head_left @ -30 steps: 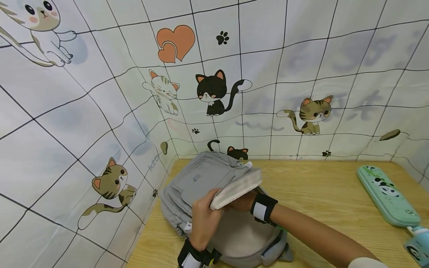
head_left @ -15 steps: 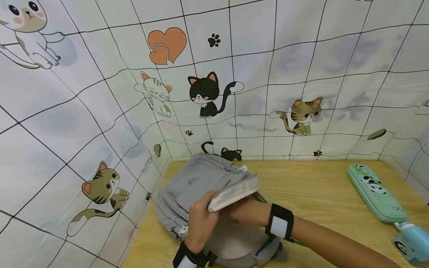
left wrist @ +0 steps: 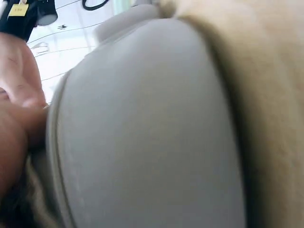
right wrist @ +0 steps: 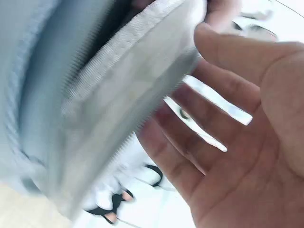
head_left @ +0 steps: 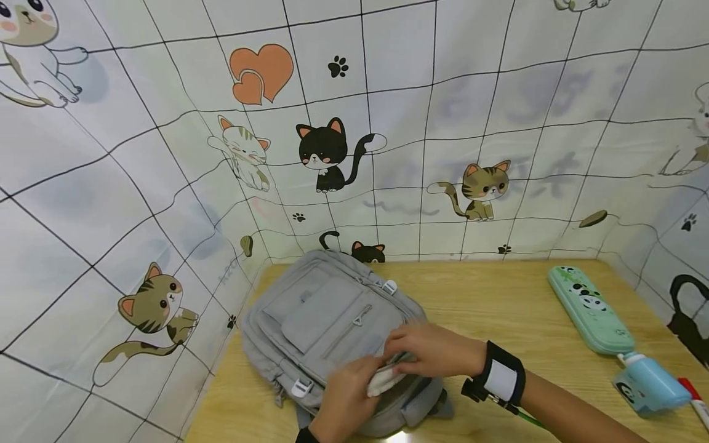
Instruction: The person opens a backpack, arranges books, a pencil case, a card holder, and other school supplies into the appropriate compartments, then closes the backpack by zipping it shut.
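A grey backpack [head_left: 332, 307] lies on the wooden table, its front pocket and zipper pull facing up. At its near end, my left hand [head_left: 348, 394] grips the edge of the opening, where a pale lining [head_left: 382, 380] shows. Close beside it, my right hand [head_left: 434, 351] pinches the same edge. The right wrist view has that zippered flap [right wrist: 128, 90] between the thumb and the fingers of my right hand [right wrist: 247, 133]. Smooth grey backpack fabric [left wrist: 142, 123] fills much of the left wrist view. What lies inside the bag is hidden.
On the table's right side lies a green panda case [head_left: 592, 314]. Nearer stand a light blue bottle-like container [head_left: 653, 384] and a red-and-white marker [head_left: 695, 397]. A cat-print cloth [head_left: 410, 154] hangs behind and to the left.
My right hand has come out from under the raised flap and now pinches its edge. The flap has lowered toward the near end. The head view has turned to the right.
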A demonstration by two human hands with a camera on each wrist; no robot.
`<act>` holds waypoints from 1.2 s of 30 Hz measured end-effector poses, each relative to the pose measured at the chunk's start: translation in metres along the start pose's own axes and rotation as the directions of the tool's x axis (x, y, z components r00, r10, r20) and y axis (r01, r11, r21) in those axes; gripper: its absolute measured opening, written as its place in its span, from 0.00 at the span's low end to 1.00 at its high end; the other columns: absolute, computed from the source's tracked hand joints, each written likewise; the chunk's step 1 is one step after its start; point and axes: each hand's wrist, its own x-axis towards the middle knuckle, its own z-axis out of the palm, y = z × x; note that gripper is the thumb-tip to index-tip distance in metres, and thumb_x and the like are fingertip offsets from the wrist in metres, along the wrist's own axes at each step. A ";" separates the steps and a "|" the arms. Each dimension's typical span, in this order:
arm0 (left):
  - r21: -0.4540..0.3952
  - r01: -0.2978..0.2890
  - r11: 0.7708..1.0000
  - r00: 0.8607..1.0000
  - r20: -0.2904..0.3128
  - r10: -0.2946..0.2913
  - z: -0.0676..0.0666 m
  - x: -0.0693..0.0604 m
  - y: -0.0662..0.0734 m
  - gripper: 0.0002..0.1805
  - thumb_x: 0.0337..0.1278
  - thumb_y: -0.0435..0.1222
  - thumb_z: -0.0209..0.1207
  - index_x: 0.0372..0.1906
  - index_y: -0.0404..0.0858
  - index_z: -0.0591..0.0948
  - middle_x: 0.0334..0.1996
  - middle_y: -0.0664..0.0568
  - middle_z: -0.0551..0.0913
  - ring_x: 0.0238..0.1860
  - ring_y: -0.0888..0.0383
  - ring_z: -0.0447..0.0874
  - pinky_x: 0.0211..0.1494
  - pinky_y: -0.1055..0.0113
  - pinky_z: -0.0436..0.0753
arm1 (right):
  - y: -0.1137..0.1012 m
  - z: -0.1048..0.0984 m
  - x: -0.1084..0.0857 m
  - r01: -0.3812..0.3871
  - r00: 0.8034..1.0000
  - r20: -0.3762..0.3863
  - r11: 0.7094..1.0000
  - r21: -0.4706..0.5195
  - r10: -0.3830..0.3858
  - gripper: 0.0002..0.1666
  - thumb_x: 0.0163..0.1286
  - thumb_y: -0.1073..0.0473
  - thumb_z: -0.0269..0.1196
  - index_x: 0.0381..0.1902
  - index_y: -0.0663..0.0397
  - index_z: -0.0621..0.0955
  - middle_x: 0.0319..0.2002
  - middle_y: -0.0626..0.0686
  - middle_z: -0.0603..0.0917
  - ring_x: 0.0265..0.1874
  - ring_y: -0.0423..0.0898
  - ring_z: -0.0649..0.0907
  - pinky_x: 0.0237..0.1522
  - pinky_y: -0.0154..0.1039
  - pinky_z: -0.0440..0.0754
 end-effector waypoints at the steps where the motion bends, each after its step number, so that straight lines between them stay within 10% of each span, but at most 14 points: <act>1: -0.046 -0.018 0.999 0.998 0.054 0.021 -0.001 -0.002 -0.003 0.26 0.51 0.36 0.79 0.57 0.42 0.86 0.53 0.54 0.91 0.51 0.58 0.91 0.51 0.64 0.89 | 0.004 0.003 0.002 -0.004 0.999 0.046 1.000 0.012 0.003 0.12 0.75 0.52 0.70 0.54 0.43 0.88 0.50 0.41 0.89 0.51 0.36 0.86 0.53 0.35 0.85; 5: -0.410 0.075 0.909 0.985 0.174 -0.002 -0.025 -0.012 -0.027 0.24 0.67 0.38 0.71 0.65 0.39 0.82 0.66 0.47 0.85 0.65 0.52 0.85 0.67 0.59 0.83 | 0.010 0.005 0.011 -0.054 0.980 0.193 0.997 0.059 0.042 0.12 0.73 0.50 0.72 0.51 0.43 0.89 0.47 0.40 0.90 0.47 0.34 0.86 0.50 0.32 0.84; 7: -0.517 0.151 0.842 0.987 0.120 -0.104 -0.042 -0.021 -0.046 0.21 0.71 0.35 0.67 0.65 0.39 0.82 0.65 0.46 0.85 0.64 0.51 0.85 0.66 0.59 0.84 | 0.007 0.002 0.021 -0.080 0.972 0.225 0.995 0.056 0.065 0.11 0.73 0.49 0.72 0.50 0.43 0.90 0.46 0.40 0.90 0.45 0.34 0.87 0.48 0.32 0.84; 9: -0.490 0.217 0.844 0.970 0.010 -0.244 -0.057 -0.034 -0.065 0.16 0.71 0.30 0.66 0.60 0.40 0.85 0.58 0.46 0.88 0.58 0.52 0.88 0.60 0.61 0.87 | 0.002 0.000 0.034 -0.096 0.966 0.245 0.995 0.029 0.086 0.11 0.75 0.49 0.70 0.50 0.44 0.90 0.46 0.40 0.90 0.44 0.35 0.87 0.47 0.31 0.84; 12: -0.359 0.433 0.827 0.881 -0.026 -0.473 -0.071 -0.057 -0.087 0.10 0.68 0.28 0.68 0.49 0.43 0.87 0.46 0.53 0.89 0.45 0.60 0.89 0.46 0.67 0.88 | -0.007 0.005 0.062 -0.049 0.968 0.241 0.996 -0.080 0.067 0.13 0.77 0.50 0.68 0.55 0.43 0.88 0.51 0.42 0.89 0.48 0.37 0.87 0.49 0.32 0.85; 16: -0.289 0.669 0.685 0.739 0.161 -0.654 -0.073 -0.089 -0.099 0.04 0.69 0.34 0.69 0.44 0.41 0.86 0.42 0.56 0.87 0.38 0.66 0.86 0.39 0.71 0.86 | -0.017 0.032 0.102 0.103 0.970 0.241 0.947 -0.305 -0.028 0.20 0.78 0.47 0.67 0.65 0.39 0.84 0.65 0.44 0.83 0.61 0.40 0.83 0.56 0.32 0.84; 18: -0.299 0.710 0.637 0.701 0.222 -0.678 -0.069 -0.102 -0.098 0.08 0.68 0.37 0.70 0.46 0.39 0.85 0.43 0.52 0.87 0.39 0.65 0.87 0.39 0.71 0.86 | -0.021 0.049 0.119 0.180 0.966 0.241 0.904 -0.388 -0.089 0.24 0.80 0.45 0.65 0.70 0.36 0.81 0.72 0.45 0.79 0.67 0.42 0.80 0.61 0.34 0.82; 22: -0.331 0.694 0.639 0.714 0.207 -0.669 -0.057 -0.114 -0.094 0.14 0.66 0.39 0.72 0.50 0.37 0.84 0.45 0.48 0.89 0.41 0.64 0.88 0.41 0.71 0.86 | -0.028 0.072 0.142 0.279 0.953 0.247 0.829 -0.484 -0.176 0.29 0.81 0.38 0.59 0.76 0.29 0.75 0.78 0.43 0.74 0.74 0.44 0.76 0.67 0.39 0.80; 29: -0.290 0.687 0.666 0.716 0.114 -0.689 -0.055 -0.110 -0.087 0.07 0.64 0.32 0.72 0.43 0.36 0.85 0.38 0.51 0.89 0.38 0.68 0.86 0.40 0.71 0.86 | -0.030 0.085 0.164 0.269 0.951 0.255 0.873 -0.407 -0.174 0.27 0.87 0.41 0.50 0.78 0.26 0.72 0.77 0.39 0.75 0.76 0.41 0.74 0.69 0.46 0.78; 36: -0.225 0.704 0.673 0.703 0.093 -0.705 -0.059 -0.109 -0.086 0.03 0.63 0.27 0.70 0.37 0.35 0.86 0.33 0.54 0.87 0.33 0.70 0.82 0.37 0.72 0.83 | -0.028 0.094 0.172 0.310 0.949 0.202 0.830 -0.463 -0.242 0.29 0.84 0.38 0.54 0.78 0.27 0.72 0.74 0.38 0.77 0.73 0.39 0.76 0.62 0.41 0.79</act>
